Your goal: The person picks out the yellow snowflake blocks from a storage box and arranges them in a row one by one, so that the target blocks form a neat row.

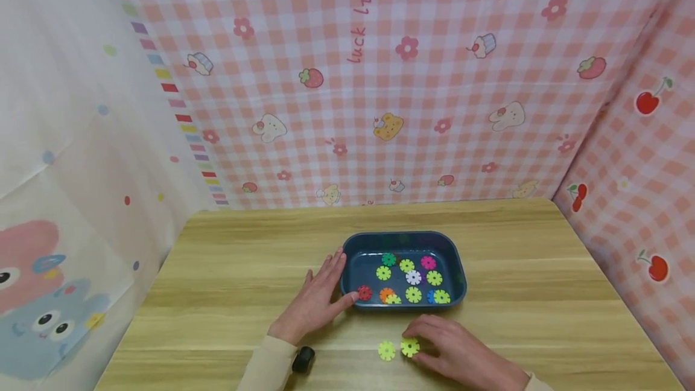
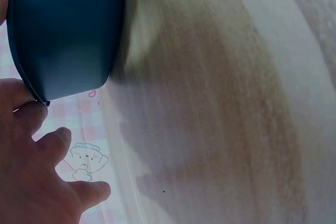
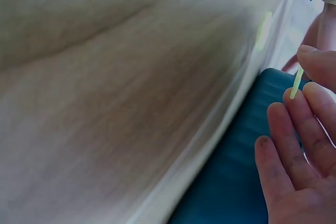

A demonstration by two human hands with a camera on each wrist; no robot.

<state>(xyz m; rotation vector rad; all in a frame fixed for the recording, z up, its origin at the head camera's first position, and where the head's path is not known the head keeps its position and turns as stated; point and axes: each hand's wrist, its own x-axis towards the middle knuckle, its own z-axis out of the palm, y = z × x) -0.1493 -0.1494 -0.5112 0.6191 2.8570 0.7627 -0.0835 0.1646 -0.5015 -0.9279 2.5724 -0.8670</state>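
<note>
My left hand (image 1: 314,308) rests against the left side of a dark blue tray (image 1: 362,263), its thumb by the front left corner and its fingers spread. In the left wrist view, fingertips touch the tray's rim (image 2: 20,74). In front of the tray, my right hand (image 1: 455,350) pinches a yellow-green notched plastic disc (image 1: 409,347) between thumb and finger. The right wrist view shows that disc (image 3: 297,83) edge-on, the other fingers extended. Just left of it, a second yellow-green disc (image 1: 387,350) lies on the table.
Inside the tray lie several more notched discs, among them a red disc (image 1: 364,292), a white disc (image 1: 413,277) and a pink disc (image 1: 428,262). The wooden table (image 1: 239,270) ends at a checked cloth (image 1: 347,95) behind. A black band (image 1: 303,359) is on the left wrist.
</note>
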